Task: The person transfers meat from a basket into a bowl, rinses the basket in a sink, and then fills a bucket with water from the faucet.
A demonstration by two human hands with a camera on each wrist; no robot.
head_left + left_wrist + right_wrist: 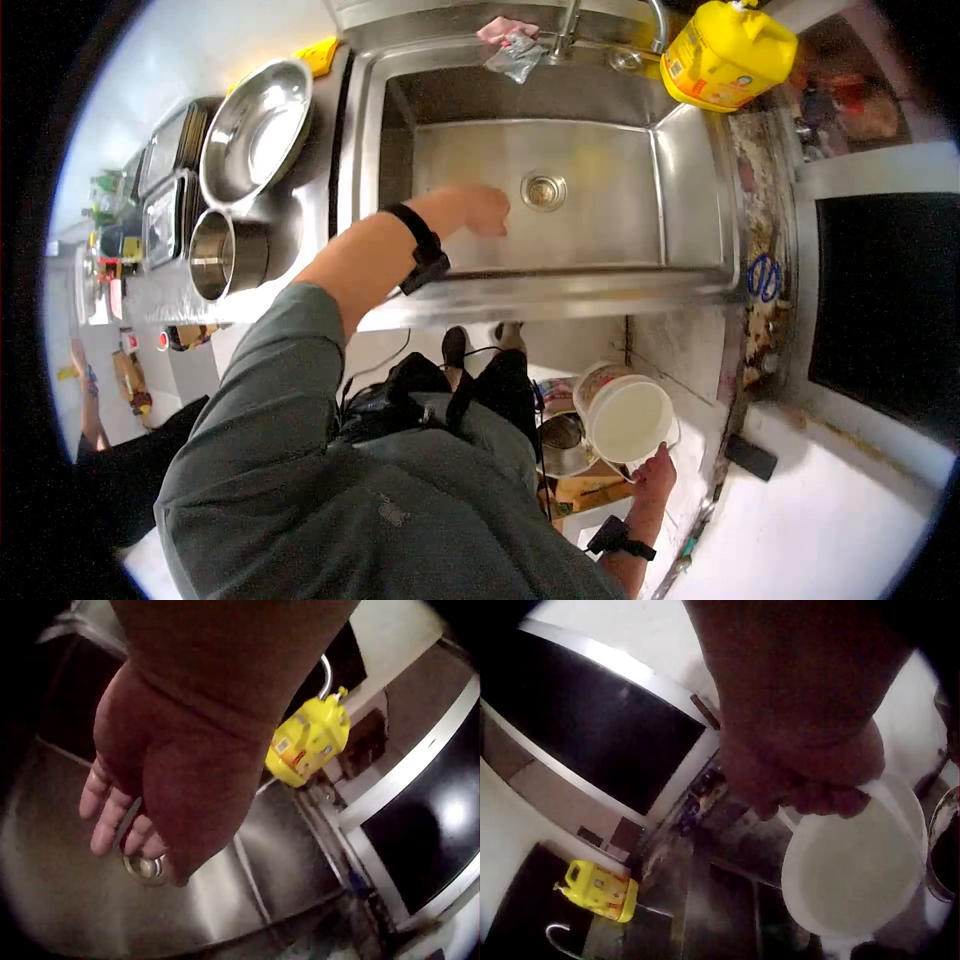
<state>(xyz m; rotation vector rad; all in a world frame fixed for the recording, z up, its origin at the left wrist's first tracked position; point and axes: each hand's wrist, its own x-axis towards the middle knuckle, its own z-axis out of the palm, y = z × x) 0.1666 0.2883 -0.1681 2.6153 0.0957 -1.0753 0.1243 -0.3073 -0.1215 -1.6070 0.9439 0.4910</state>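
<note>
Over the steel sink (600,250), my left hand (485,210) hangs near the drain (543,190). Its fingers (112,825) are loosely bent and hold nothing in the left wrist view. Down at the right, below the sink's front edge, my right hand (655,472) grips the handle of a white bucket (632,418). The right wrist view shows the fingers curled round the white handle (892,806) above the bucket's pale inside (855,877). The bucket tilts with its mouth towards me.
A yellow jug (728,55) stands at the sink's back right corner, next to the faucet (567,30). Pink and grey cloths (515,50) lie on the back rim. Left are a large steel bowl (258,130), a steel pot (228,255) and stacked trays (168,215). A metal pot (565,440) sits beside the bucket.
</note>
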